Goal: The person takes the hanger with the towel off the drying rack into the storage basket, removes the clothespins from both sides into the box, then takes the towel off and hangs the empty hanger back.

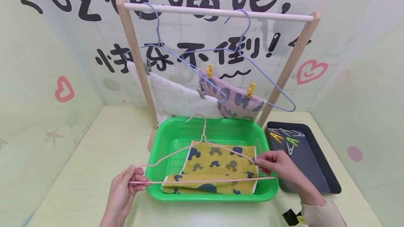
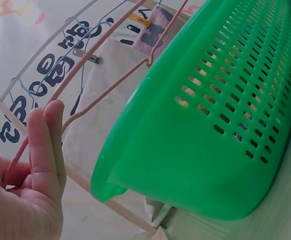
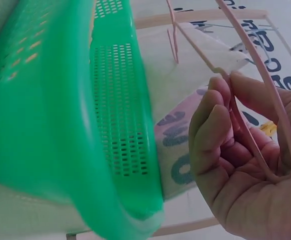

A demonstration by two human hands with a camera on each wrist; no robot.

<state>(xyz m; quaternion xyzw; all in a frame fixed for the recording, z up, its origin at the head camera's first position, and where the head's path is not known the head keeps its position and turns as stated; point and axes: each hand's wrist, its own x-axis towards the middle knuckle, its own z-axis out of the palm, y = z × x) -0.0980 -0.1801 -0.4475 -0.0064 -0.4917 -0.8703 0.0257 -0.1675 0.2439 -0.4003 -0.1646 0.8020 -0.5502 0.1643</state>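
Both hands hold a pink clothes hanger [image 1: 176, 152] above a green basket [image 1: 208, 197]. My left hand [image 1: 124, 186] grips its left end, with the bar passing behind two extended fingers in the left wrist view. At the other end my right hand [image 1: 277, 164] pinches the sloping shoulder wire between thumb and fingertips, and the end loop lies across the palm in the right wrist view. The hook points away from me. In the basket, beneath the hanger, lies a yellow towel [image 1: 214, 155] with dark animal patterns, its near edge folded over.
Behind the basket stands a rack [image 1: 217, 11] with two blue hangers [image 1: 268, 76]. A white towel [image 1: 176, 97] and a pink patterned towel [image 1: 230, 95] are clipped to them with clothespins [image 1: 250, 90]. At right, a dark tray [image 1: 310, 164] holds several clothespins [image 1: 291, 141].
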